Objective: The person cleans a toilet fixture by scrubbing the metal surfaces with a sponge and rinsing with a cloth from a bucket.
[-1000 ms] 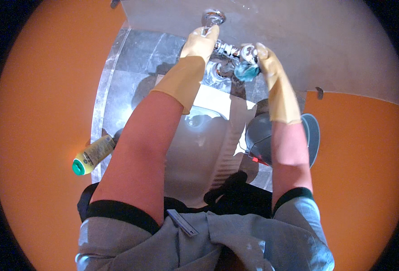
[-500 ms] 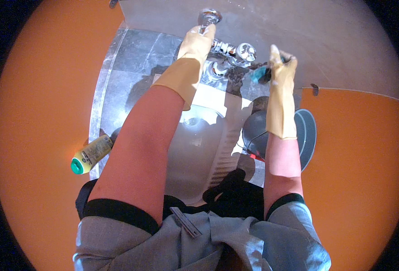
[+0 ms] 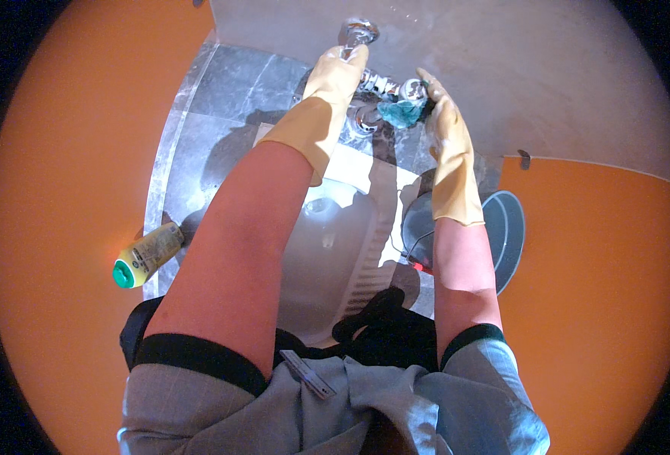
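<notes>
In a yellow rubber glove, my left hand (image 3: 338, 74) is closed around the upright of a chrome plumbing fitting (image 3: 359, 32), whose round upper end shows above the fingers. White suds cling to the glove's fingertips. My right hand (image 3: 443, 114), gloved the same way, presses a teal scrubbing cloth (image 3: 401, 114) against the fitting's lower part, just under a round soapy chrome knob (image 3: 413, 90). Its fingers partly hide the cloth and the knob's right side. More chrome joints lie between the two hands.
Below the fitting is a pale basin (image 3: 320, 258) with a ridged right side, set among grey marbled tiles (image 3: 229, 83). A grey bucket (image 3: 511, 235) stands right, behind my forearm. A yellow bottle (image 3: 149, 254) with a green cap is at left. Orange panels flank both sides.
My right hand has moved left with the teal cloth, from beside the fitting onto it by the knob. My left hand keeps its grip; the whole view has shifted slightly.
</notes>
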